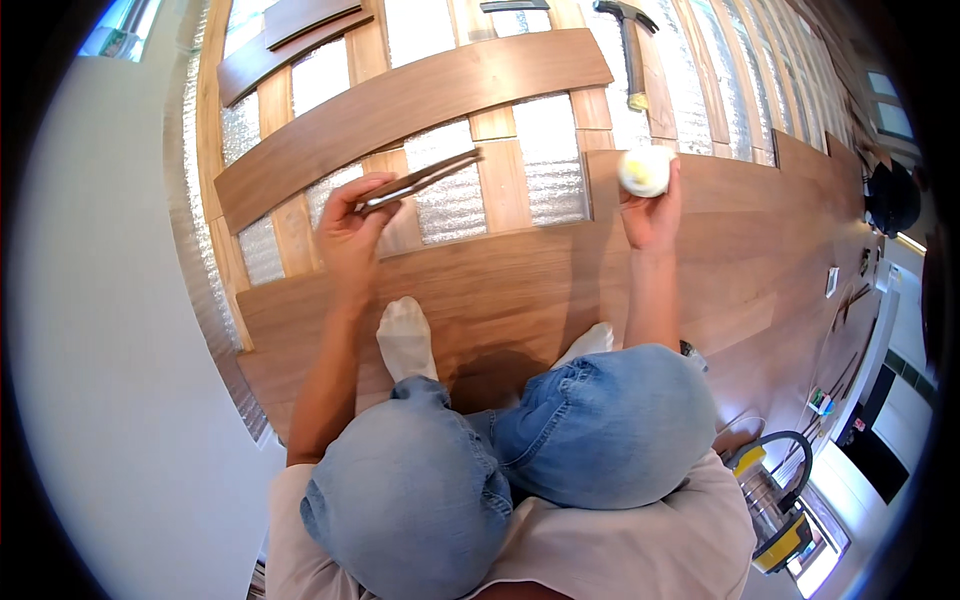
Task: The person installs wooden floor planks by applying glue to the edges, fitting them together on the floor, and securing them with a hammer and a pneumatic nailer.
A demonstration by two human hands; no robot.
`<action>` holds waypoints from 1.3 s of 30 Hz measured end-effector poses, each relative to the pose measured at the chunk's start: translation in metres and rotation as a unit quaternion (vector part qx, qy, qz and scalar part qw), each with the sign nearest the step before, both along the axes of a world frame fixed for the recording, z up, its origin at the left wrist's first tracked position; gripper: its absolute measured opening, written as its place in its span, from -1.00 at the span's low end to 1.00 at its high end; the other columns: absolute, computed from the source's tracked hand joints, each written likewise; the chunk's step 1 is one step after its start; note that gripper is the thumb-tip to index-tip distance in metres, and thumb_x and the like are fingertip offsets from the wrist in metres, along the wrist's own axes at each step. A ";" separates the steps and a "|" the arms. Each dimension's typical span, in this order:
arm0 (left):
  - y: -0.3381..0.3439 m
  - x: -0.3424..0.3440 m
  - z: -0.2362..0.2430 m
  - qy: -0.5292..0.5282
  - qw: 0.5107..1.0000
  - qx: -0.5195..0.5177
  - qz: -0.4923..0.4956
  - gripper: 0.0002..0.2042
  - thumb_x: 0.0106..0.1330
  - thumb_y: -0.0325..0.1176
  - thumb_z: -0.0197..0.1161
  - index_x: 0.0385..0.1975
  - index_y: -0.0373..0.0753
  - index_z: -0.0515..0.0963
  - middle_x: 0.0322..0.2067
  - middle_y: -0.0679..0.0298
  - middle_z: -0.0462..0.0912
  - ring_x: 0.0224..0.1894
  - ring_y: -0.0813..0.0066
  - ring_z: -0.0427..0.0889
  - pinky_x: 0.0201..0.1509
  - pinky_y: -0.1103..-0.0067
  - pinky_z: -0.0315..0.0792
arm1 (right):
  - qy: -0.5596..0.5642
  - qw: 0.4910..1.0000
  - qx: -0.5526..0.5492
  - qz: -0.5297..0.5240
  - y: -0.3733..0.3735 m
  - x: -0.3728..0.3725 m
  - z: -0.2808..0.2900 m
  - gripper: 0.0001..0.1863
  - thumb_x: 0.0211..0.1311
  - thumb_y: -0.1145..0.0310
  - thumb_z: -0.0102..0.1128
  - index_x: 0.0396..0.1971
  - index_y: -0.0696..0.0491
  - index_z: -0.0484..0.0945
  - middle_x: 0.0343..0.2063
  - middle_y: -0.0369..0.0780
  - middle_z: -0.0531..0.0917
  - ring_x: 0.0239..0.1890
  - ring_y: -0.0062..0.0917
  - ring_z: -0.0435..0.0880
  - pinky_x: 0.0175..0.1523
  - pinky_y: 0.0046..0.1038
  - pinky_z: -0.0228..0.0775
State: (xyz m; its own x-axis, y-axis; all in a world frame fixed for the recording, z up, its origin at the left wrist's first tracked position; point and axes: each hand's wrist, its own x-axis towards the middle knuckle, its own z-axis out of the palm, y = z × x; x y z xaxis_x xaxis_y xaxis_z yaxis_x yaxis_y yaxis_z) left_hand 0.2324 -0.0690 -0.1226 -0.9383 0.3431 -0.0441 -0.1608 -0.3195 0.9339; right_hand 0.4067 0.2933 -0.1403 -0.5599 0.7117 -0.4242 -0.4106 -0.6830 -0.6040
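Two items held, near side of loose plank [420, 105]

Laid floor [480, 285] lies nearest, before the loose plank, apparently giving the socked feet [405, 335] firm footing. Left hand [350, 220], just short of the plank, is closed on one end of narrow brown strips [425, 178], seemingly leaving their length free. Right hand [652, 215], right of the plank, is clasped on a white round object [645, 172]; blurred, kind uncertain. Hammer [632, 62] lies beside the plank's right end, handle nearward, presumably for easy reach.
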 end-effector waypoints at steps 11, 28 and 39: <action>-0.164 -0.029 -0.036 0.232 0.926 -0.296 0.039 -0.64 0.16 -0.80 0.22 -0.06 -0.31 0.58 0.09 0.15 0.55 0.15 0.36 0.57 0.23 0.50 0.52 | 0.085 0.981 -0.176 -0.006 0.155 0.123 -0.122 -0.72 0.34 0.35 0.16 -0.06 0.20 0.49 -0.27 -0.07 0.58 -0.31 -0.37 0.64 -0.32 -0.46 0.64; -0.383 -0.014 -0.077 0.272 0.636 -0.711 0.127 -0.65 0.14 -0.55 0.29 -0.03 -0.20 0.53 0.13 0.20 0.54 0.16 0.14 0.55 0.24 0.36 0.49 | -0.349 0.896 0.035 0.271 0.014 0.077 -0.010 -0.45 0.53 -0.07 -0.01 0.11 0.16 0.49 -0.06 -0.16 0.61 -0.11 -0.46 0.61 0.10 -0.49 0.47; -0.380 -0.014 -0.079 0.202 0.649 -0.733 0.032 -0.50 0.22 -0.56 0.18 0.23 -0.20 0.45 0.24 0.11 0.48 0.31 0.14 0.42 0.44 0.30 0.29 | -0.475 0.641 0.255 0.546 -0.024 -0.023 0.109 -0.61 0.51 0.05 0.06 -0.02 0.10 0.55 -0.32 -0.23 0.68 -0.30 -0.53 0.68 -0.19 -0.52 0.58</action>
